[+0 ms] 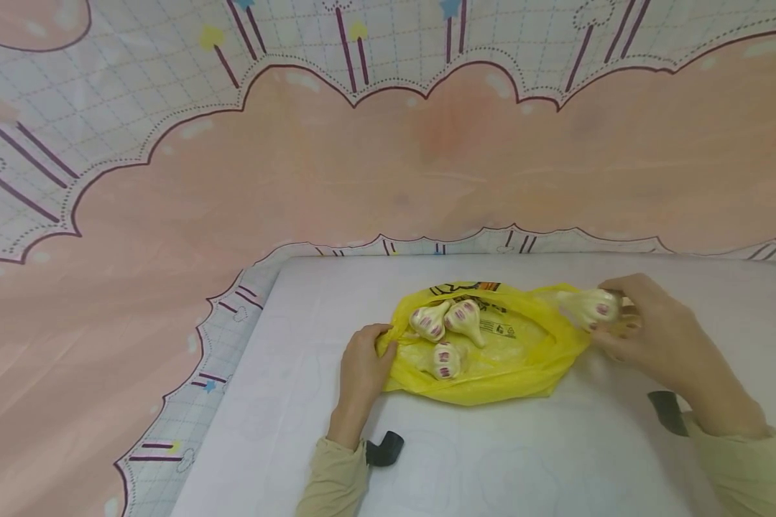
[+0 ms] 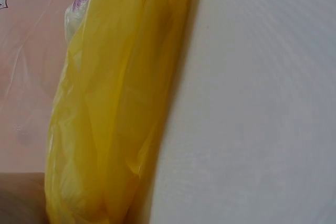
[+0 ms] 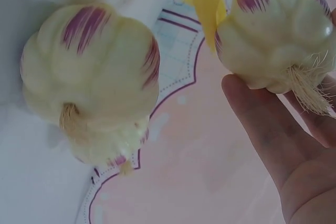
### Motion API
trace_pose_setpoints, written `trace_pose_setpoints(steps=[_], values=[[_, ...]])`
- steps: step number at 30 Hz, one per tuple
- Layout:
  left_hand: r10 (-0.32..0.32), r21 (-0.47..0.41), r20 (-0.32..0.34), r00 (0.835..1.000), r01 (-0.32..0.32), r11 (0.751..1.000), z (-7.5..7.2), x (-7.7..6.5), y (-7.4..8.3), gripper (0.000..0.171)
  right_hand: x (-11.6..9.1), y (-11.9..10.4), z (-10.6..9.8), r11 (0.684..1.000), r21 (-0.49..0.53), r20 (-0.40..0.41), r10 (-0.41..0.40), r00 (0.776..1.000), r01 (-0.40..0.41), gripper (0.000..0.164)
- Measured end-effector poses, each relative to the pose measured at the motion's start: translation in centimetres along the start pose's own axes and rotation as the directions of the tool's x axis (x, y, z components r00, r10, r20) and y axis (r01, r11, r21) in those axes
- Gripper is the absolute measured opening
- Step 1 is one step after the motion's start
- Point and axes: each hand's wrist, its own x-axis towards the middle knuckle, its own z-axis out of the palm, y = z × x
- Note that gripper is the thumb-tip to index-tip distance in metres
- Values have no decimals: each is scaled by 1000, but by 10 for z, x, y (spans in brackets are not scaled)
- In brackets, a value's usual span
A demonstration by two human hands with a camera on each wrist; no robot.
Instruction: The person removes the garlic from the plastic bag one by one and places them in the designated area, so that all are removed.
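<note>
A yellow plastic bag (image 1: 524,380) lies with its mouth spread wide, and three garlic bulbs (image 1: 429,323) with purple streaks show inside it. My left hand (image 1: 362,362) grips the bag's left rim; in the left wrist view the bag's side (image 2: 115,103) hides most of that hand. At the bag's right end, my right hand (image 1: 659,337) holds another garlic bulb (image 1: 588,307) by its sides. The right wrist view shows this held bulb (image 3: 278,35) with its roots facing the camera. Two more garlic bulbs (image 3: 89,61) are close by, largely hidden by the right hand in the head view.
A white-covered table (image 1: 284,373) lies under everything. Behind it hangs a pink patterned cloth (image 1: 394,172), which also runs down the left side. Dark straps (image 1: 384,449) stick out from both wrists.
</note>
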Motion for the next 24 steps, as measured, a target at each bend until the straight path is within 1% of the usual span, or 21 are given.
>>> trace_pose_setpoints(steps=[2,10,18,22,24], values=[[-1,-3,1,1000,1,1000,0,0,0,28,-1,2,-1,1000,-3,-13,-6,1000,6,59],[-8,-3,8,1000,8,1000,0,0,0,29,-4,5,-8,999,22,-9,50,999,-49,62],[-7,-1,5,1000,7,1000,0,0,-1,29,-7,14,-11,1000,-5,-47,8,999,-8,63],[-11,-2,8,1000,11,1000,0,-1,0,30,-8,18,-13,1000,-25,-54,4,999,-5,63],[-11,-3,10,1000,11,1000,-1,-1,0,30,-8,19,-14,1000,-22,-47,20,999,-21,63]])
